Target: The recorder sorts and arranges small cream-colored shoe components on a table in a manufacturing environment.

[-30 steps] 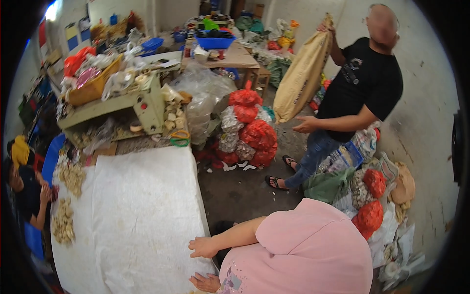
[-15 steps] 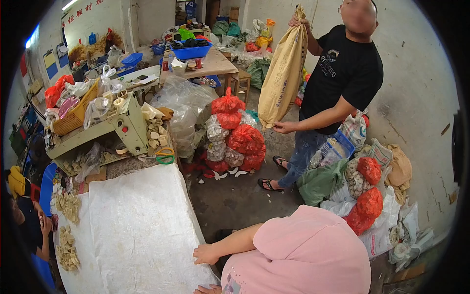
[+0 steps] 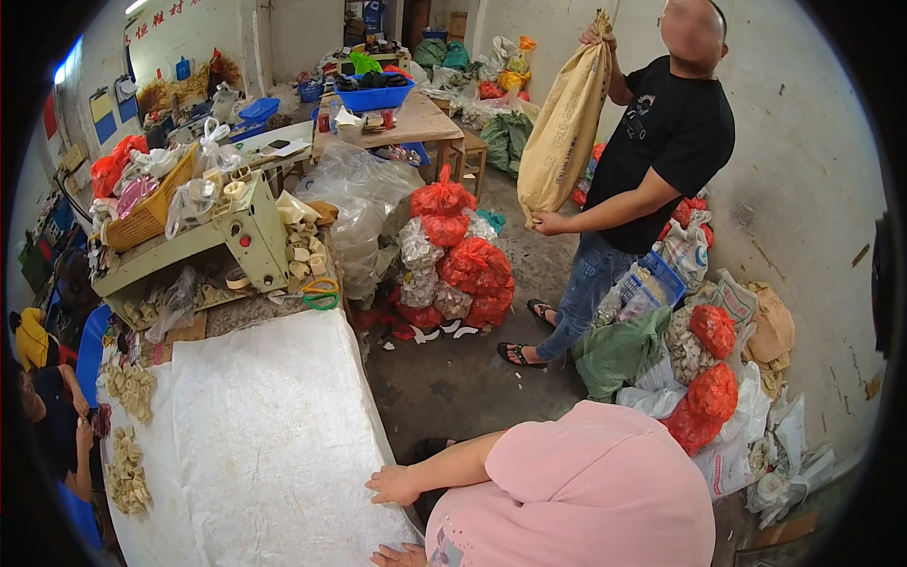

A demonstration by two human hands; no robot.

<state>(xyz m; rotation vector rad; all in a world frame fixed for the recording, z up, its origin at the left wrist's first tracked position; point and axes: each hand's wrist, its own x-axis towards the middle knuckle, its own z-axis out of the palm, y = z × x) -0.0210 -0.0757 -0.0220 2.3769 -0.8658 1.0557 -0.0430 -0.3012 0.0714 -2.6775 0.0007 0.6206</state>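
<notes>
Two bare grips, head view: both hands reach left over the near edge of the bench (image 3: 238, 317) from a pink top (image 3: 605, 482).
Right grip (image 3: 393, 485): fingers spread loosely on the sheet's edge, holding nothing.
Left grip (image 3: 401, 557): lower down, partly cut off by the frame; its visible fingers lie extended, with nothing seen in them.
White sheet (image 3: 283, 425): spread over the bench, lightly creased, under the right grip's fingers.
Beige pieces (image 3: 127, 472): two heaps along the sheet's far left side, well apart from both grips.
Scissors (image 3: 322, 301): orange and green handles, just beyond the sheet's upper corner.
Co-worker (image 3: 685, 132): standing in black, one hand at the top of a tan sack (image 3: 565, 128), the other at its bottom.
Red bags (image 3: 477, 269): piled on the floor beside the bench.
</notes>
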